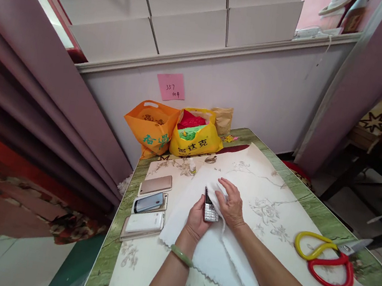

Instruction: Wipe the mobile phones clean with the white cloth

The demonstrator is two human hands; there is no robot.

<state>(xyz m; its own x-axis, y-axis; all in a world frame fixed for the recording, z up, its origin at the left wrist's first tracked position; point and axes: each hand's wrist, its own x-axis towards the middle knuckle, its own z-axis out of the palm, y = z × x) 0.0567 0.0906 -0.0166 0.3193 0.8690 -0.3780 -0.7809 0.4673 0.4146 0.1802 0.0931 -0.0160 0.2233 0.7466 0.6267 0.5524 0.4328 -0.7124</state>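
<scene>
My left hand point(196, 220), with a green bangle on its wrist, is closed round a small silver keypad phone point(209, 208) held upright over a white cloth point(210, 247) with a scalloped edge. My right hand point(231, 201) lies beside the phone's right side, fingers curled on a fold of the white cloth pressed against the phone. The cloth is spread on a table point(314, 211) covered with a pale flowered sheet.
Three smartphones point(149, 202) lie in a row at the table's left edge. Red and yellow scissors point(330, 259) rest at the right. An orange bag point(149, 129) and a yellow bag point(196, 136) stand against the wall, with a small bottle point(192, 166) in front. A curtain hangs left.
</scene>
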